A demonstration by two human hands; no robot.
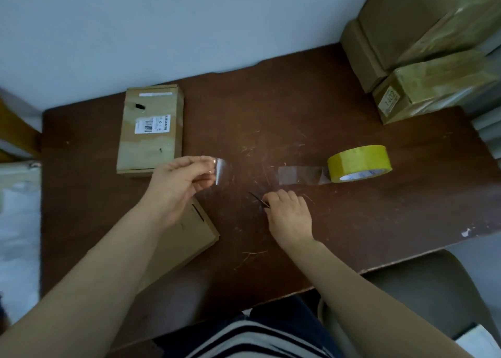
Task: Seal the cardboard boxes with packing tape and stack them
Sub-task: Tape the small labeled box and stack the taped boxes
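1. Yellow on the outside, clear once unrolled: packing tape roll (357,162) standing on edge right of centre on the brown surface (271,100), with a glossy tail lying flat toward the middle of the frame.
2. Left hand (179,181), left of centre, pinching the free end of the tape strip (222,171) between thumb and fingertips, with the end lifted off the surface and catching light.
3. Right hand (290,214), lower centre, fingers curled round a small cutting tool (257,198). Thin dark blades pointing up-left toward the gap between the held end and the tail; handles hidden in the fist.
4. Cannot tell whether the strip runs unbroken across that gap or is cut through: too transparent against the scratched wood.
5. Judged step: cutting a length of tape for sealing. To do it well, keep the strip taut and level, cut square across close to the roll, and keep the sticky face off fingers and surface so the loose end cannot fold onto itself.
6. Likely destination: plain cardboard box (187,238) under the left forearm at lower left, a dark slot showing in its top.
7. Also pictured: labelled box (150,132) lying flat at upper left, and a stack of taped boxes (423,46) in the upper right corner.
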